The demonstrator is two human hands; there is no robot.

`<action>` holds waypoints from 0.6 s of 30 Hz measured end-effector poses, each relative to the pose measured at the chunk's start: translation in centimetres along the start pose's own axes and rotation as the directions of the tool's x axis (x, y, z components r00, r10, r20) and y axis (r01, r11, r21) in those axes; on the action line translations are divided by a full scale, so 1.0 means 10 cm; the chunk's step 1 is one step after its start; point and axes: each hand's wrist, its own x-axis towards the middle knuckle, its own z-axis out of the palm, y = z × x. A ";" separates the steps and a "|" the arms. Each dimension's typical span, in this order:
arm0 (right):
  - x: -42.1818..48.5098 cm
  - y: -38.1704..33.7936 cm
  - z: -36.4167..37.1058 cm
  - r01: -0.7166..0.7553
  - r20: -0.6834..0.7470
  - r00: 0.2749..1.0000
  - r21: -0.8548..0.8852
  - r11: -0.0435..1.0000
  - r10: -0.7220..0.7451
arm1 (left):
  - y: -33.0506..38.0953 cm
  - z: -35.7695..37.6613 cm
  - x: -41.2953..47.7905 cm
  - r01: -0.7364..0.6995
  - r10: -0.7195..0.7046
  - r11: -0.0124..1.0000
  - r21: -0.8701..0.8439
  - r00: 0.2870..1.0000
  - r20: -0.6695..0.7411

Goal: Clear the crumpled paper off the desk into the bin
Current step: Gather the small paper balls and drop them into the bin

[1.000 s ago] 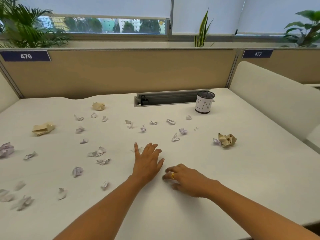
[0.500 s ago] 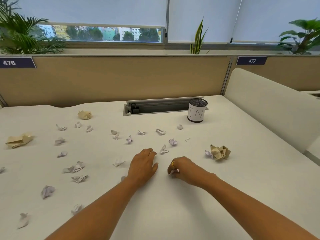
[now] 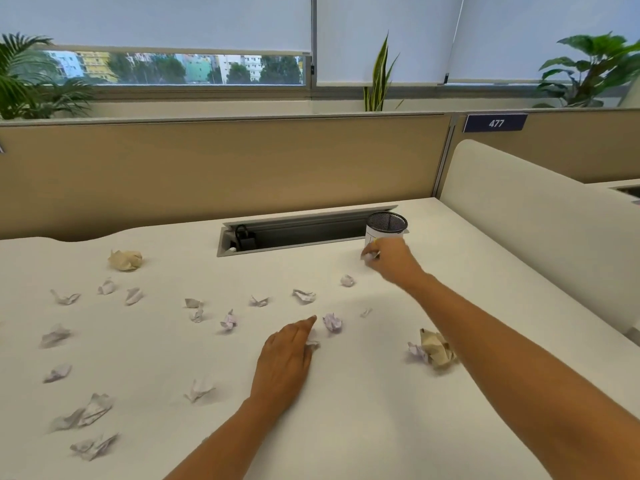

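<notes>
Crumpled paper (image 3: pixel 367 255) is pinched in the right hand (image 3: pixel 386 259), fingers curled round it, just in front of the bin (image 3: pixel 387 224). The piece is too hidden for me to judge its long axis. The bin stands upright, mouth facing up, at the far side of the bench (image 3: pixel 346 427). The left hand (image 3: pixel 285 351) lies flat, fingers straight and together, pointing away from me, tips on another scrap (image 3: pixel 313 344). Half a second ago the right hand was low beside the left; it has since travelled out to the bin.
</notes>
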 end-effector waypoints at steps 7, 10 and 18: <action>0.77 0.20 -0.11 -0.268 -0.219 0.929 0.159 0.950 0.298 | 0.04 0.00 0.00 -0.080 0.085 0.994 0.070 0.994 -0.070; 0.92 0.27 -0.09 -0.320 -0.243 0.896 0.231 0.919 0.373 | 0.05 0.02 0.03 -0.118 0.131 0.987 0.113 0.985 -0.111; 0.84 0.44 -0.01 -0.295 -0.353 0.865 0.219 0.930 0.357 | 0.06 0.06 0.12 -0.097 0.109 0.985 0.143 0.991 -0.081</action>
